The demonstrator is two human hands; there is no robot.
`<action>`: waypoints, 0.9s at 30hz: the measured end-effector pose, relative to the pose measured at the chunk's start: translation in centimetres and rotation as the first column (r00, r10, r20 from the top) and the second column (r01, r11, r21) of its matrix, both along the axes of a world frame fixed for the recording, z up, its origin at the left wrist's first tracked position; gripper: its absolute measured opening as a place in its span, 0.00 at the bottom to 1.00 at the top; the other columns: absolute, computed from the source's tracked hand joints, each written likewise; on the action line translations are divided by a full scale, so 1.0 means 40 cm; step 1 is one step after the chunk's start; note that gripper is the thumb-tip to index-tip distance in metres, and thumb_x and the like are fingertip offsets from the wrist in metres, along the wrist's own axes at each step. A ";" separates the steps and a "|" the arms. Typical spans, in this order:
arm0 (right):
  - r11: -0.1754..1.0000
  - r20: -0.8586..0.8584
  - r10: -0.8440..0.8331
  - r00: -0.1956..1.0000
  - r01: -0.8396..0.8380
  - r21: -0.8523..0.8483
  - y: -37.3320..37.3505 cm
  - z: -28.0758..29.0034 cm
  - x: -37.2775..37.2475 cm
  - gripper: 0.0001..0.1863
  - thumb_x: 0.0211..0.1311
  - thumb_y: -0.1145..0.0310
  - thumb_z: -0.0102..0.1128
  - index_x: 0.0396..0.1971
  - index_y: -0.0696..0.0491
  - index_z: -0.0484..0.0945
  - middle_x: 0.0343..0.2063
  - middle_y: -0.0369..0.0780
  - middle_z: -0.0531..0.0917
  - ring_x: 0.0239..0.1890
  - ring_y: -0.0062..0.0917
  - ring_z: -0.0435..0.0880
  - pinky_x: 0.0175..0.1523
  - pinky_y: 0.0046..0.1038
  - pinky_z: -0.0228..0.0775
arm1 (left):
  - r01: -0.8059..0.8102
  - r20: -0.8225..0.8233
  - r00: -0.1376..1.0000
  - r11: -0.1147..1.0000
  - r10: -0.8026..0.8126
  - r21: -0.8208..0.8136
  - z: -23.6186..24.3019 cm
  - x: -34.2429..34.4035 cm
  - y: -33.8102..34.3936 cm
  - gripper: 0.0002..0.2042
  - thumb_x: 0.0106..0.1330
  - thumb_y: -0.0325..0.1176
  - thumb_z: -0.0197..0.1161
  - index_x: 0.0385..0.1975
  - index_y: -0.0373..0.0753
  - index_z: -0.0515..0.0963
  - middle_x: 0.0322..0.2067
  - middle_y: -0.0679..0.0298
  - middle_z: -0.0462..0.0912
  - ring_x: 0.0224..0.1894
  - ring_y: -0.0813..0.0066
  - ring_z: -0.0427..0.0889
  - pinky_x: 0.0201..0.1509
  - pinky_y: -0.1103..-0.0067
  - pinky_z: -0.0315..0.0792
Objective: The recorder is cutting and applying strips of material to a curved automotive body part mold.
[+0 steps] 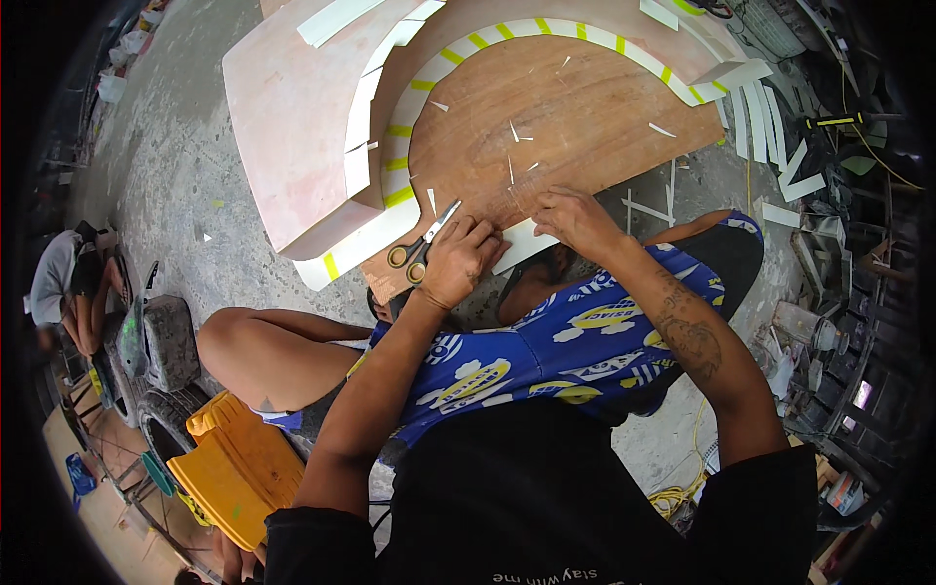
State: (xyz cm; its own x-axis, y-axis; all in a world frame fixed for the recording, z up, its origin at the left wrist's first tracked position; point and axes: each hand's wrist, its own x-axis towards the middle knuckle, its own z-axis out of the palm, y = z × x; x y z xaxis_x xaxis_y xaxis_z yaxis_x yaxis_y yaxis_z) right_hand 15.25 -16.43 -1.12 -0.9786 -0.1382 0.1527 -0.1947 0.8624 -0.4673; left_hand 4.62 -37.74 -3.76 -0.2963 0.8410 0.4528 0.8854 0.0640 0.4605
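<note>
My left hand [460, 257] is curled at the left end of a white strip [521, 245], its fingers closed over that end. At the strip's other end my right hand [577, 223] pinches it with bent fingers. The strip lies at the near edge of a brown wooden board [546, 102]. Scissors [426, 241] with black and gold handles rest on the board, just left of my left hand, blades slightly apart. On the board stands a large pale curved form [302, 127], its inner arc edged with white strips [400, 132] and yellow-green tape pieces.
Thin white offcuts [515, 132] are scattered over the board. More white strips [765, 122] lie on the concrete floor [161, 185] to the right. An orange plastic piece [239, 468] and tyres [161, 419] are at lower left, where another person [73, 278] sits farther off.
</note>
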 end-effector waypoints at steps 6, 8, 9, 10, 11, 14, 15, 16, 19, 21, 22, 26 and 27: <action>1.000 -0.006 -0.023 1.000 0.023 -0.006 -0.004 -0.006 0.009 0.11 0.46 0.68 0.68 0.28 0.58 0.82 0.31 0.41 0.79 0.39 0.37 0.79 0.45 0.34 0.72 | -0.044 0.014 0.999 0.998 0.044 -0.038 -0.004 0.006 -0.004 0.06 0.56 0.35 0.66 0.27 0.40 0.81 0.34 0.67 0.79 0.38 0.68 0.76 0.41 0.74 0.71; 0.999 0.014 -0.040 0.999 0.040 -0.017 -0.005 -0.007 0.007 0.10 0.46 0.68 0.68 0.28 0.58 0.82 0.31 0.41 0.79 0.39 0.37 0.79 0.45 0.34 0.72 | -0.019 0.015 1.000 1.000 0.019 -0.003 0.007 0.003 0.001 0.06 0.54 0.29 0.69 0.28 0.36 0.81 0.31 0.65 0.78 0.35 0.66 0.77 0.38 0.73 0.73; 0.999 -0.023 -0.041 0.999 0.041 -0.025 -0.006 -0.008 0.005 0.10 0.46 0.68 0.68 0.28 0.58 0.82 0.30 0.41 0.79 0.38 0.37 0.78 0.44 0.35 0.72 | -0.018 0.015 1.000 1.000 0.018 -0.002 0.007 0.002 0.003 0.06 0.54 0.29 0.69 0.28 0.36 0.81 0.31 0.65 0.78 0.35 0.66 0.77 0.38 0.73 0.73; 0.999 -0.060 -0.041 0.997 0.039 -0.035 -0.010 -0.006 0.002 0.10 0.46 0.69 0.68 0.27 0.58 0.81 0.29 0.41 0.78 0.37 0.37 0.78 0.44 0.35 0.72 | -0.022 0.009 1.000 1.000 0.022 0.003 0.006 0.002 0.002 0.06 0.54 0.29 0.69 0.28 0.37 0.81 0.31 0.65 0.78 0.35 0.66 0.77 0.38 0.73 0.73; 0.999 -0.059 -0.041 0.997 0.039 -0.036 -0.010 -0.003 0.000 0.10 0.46 0.69 0.68 0.27 0.58 0.81 0.29 0.41 0.78 0.37 0.37 0.78 0.44 0.35 0.72 | -0.026 0.003 1.000 1.000 0.026 0.008 0.006 0.002 0.001 0.06 0.54 0.29 0.69 0.28 0.37 0.81 0.31 0.65 0.79 0.35 0.66 0.77 0.38 0.74 0.73; 0.999 -0.004 -0.028 1.000 0.028 -0.021 -0.008 0.007 -0.005 0.09 0.47 0.69 0.68 0.25 0.58 0.80 0.28 0.41 0.77 0.37 0.36 0.78 0.43 0.36 0.71 | -0.014 0.021 1.000 1.000 0.014 0.012 0.008 0.001 0.002 0.06 0.53 0.29 0.69 0.27 0.38 0.80 0.31 0.66 0.78 0.34 0.66 0.77 0.38 0.74 0.73; 0.999 0.016 -0.025 1.000 0.025 -0.021 -0.009 0.010 -0.007 0.09 0.47 0.69 0.67 0.25 0.58 0.79 0.28 0.41 0.77 0.37 0.37 0.77 0.44 0.36 0.71 | -0.015 0.023 1.000 1.000 0.014 0.011 0.008 0.003 0.002 0.06 0.53 0.29 0.69 0.27 0.38 0.80 0.31 0.66 0.78 0.34 0.66 0.77 0.38 0.74 0.73; 1.000 0.034 -0.021 0.999 0.022 -0.021 -0.008 0.010 -0.008 0.09 0.47 0.69 0.67 0.25 0.58 0.79 0.28 0.42 0.76 0.38 0.37 0.77 0.44 0.36 0.71 | -0.020 0.011 1.000 1.000 0.020 0.005 0.008 0.003 0.002 0.05 0.54 0.30 0.69 0.27 0.38 0.80 0.31 0.66 0.78 0.35 0.66 0.77 0.38 0.73 0.73; 1.000 0.016 0.008 1.000 -0.007 -0.001 -0.004 0.008 -0.011 0.09 0.49 0.69 0.66 0.28 0.57 0.79 0.31 0.42 0.78 0.40 0.37 0.78 0.47 0.36 0.71 | -0.025 -0.012 1.000 1.000 0.025 -0.012 0.007 0.004 0.004 0.05 0.54 0.31 0.68 0.26 0.38 0.79 0.31 0.66 0.78 0.35 0.66 0.76 0.38 0.73 0.73; 0.999 -0.030 0.021 0.999 -0.021 0.026 -0.004 0.005 -0.013 0.09 0.51 0.68 0.66 0.30 0.57 0.79 0.32 0.42 0.78 0.41 0.37 0.78 0.48 0.36 0.71 | -0.024 -0.025 0.999 0.999 0.023 -0.021 0.007 0.001 0.006 0.05 0.55 0.31 0.68 0.26 0.39 0.79 0.32 0.66 0.78 0.35 0.66 0.76 0.39 0.73 0.72; 0.998 -0.074 0.037 0.997 -0.033 0.052 -0.005 0.004 -0.013 0.10 0.52 0.68 0.65 0.32 0.57 0.79 0.33 0.41 0.79 0.42 0.37 0.79 0.49 0.36 0.71 | -0.013 -0.033 0.999 1.000 0.012 -0.029 0.006 0.000 0.004 0.05 0.55 0.32 0.67 0.26 0.39 0.79 0.32 0.66 0.77 0.36 0.66 0.76 0.39 0.73 0.72; 0.993 0.073 0.072 0.995 -0.079 0.088 0.006 0.004 -0.012 0.18 0.47 0.71 0.66 0.42 0.57 0.78 0.41 0.43 0.80 0.47 0.37 0.79 0.51 0.36 0.73 | 0.001 -0.030 1.000 0.999 -0.002 -0.032 0.001 -0.003 0.001 0.05 0.56 0.33 0.67 0.28 0.40 0.79 0.32 0.65 0.76 0.37 0.65 0.75 0.39 0.73 0.72; 0.993 0.082 0.060 0.995 -0.068 0.100 0.006 0.003 -0.008 0.17 0.49 0.71 0.64 0.41 0.56 0.78 0.41 0.42 0.81 0.47 0.37 0.79 0.51 0.35 0.74 | 0.001 -0.033 0.999 1.000 -0.002 -0.028 0.000 -0.004 0.002 0.05 0.56 0.33 0.67 0.28 0.40 0.79 0.32 0.65 0.76 0.37 0.65 0.75 0.39 0.73 0.72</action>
State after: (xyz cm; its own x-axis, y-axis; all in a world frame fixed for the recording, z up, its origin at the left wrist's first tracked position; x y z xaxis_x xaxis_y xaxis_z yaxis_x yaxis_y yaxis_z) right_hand 14.94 -16.21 -1.02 -0.9755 -0.2121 0.0579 -0.2176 0.8934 -0.3931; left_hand 4.46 -37.66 -3.76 -0.2804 0.8538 0.4387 0.9001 0.0752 0.4291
